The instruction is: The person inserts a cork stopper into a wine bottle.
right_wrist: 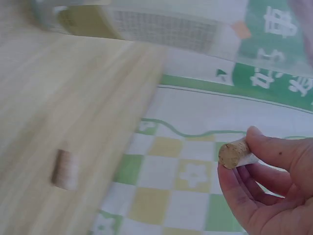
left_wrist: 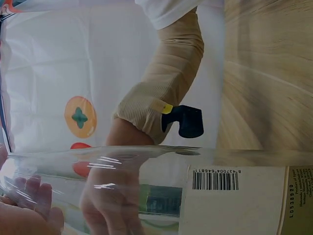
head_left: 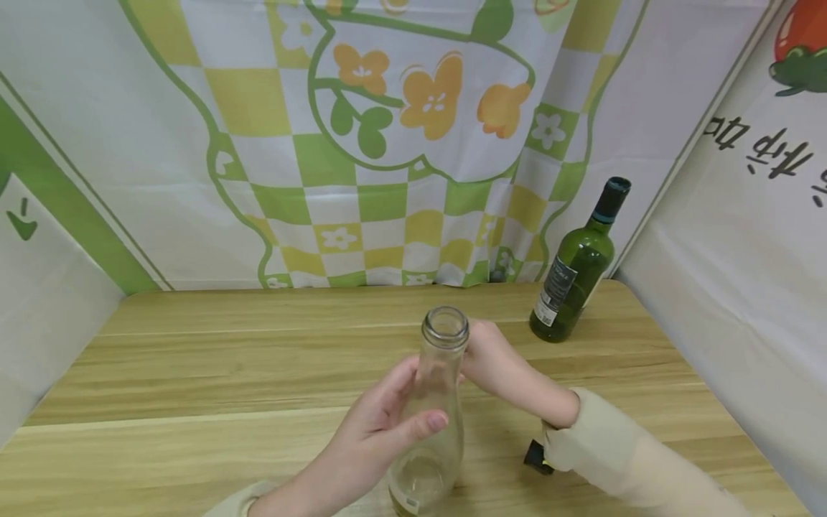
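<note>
My left hand is clamped round a clear glass bottle, low in the head view at 6 o'clock. The bottle is see-through and about upright, with its round mouth open at the top. My thumb lies across the near side and my fingers go round at 9 o'clock. I can't tell if its bottom touches the wooden table.

My right hand is just past the bottle's neck, at 1 o'clock from it, with the arm coming in from 4 o'clock. It pinches a short, speckled tan cork between thumb and fingers. Only the right wrist view shows the cork, and also a blurry brown stub on the table. Only the left wrist view shows the bar code on the clear bottle's pale label clearly.

Farther off, at 2 o'clock, stands a green wine bottle. Behind the table, at 12 o'clock, hangs a checked cloth with flowers.
</note>
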A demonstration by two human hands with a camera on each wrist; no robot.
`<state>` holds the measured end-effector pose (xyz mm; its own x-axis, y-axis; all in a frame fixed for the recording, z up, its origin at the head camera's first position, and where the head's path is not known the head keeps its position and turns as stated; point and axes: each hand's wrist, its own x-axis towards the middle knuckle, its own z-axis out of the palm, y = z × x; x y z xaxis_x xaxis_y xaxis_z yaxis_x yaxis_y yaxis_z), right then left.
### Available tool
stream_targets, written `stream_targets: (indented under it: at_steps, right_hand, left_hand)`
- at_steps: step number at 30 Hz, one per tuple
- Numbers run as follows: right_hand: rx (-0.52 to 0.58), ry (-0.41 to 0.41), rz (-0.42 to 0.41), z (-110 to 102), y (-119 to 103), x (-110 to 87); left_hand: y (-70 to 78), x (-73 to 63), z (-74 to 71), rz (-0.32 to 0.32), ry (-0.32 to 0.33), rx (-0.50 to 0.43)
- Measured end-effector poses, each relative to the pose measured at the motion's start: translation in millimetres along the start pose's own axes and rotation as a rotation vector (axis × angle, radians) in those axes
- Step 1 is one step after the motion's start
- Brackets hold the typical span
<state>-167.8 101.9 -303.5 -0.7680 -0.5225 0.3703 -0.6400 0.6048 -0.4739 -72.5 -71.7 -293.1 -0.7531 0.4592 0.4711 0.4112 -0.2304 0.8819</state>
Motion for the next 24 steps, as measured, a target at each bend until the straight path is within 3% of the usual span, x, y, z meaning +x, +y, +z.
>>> stream_targets:
  at_steps: [4,14,24]
  right_hand:
    - [0.080,0.066,-0.003,-14,-10,2.2]
    - [0.195,0.207,-0.181,-44,-28,2.4]
    - [0.401,0.366,-0.322,-80,-53,1.3]
  left_hand:
    - [-0.6,-0.3,-0.1,0.003,0.001,0.002]
    - [0.5,0.3,-0.2,-0.008,-0.001,0.007]
    - [0.7,0.8,0.3,0.012,0.006,0.049]
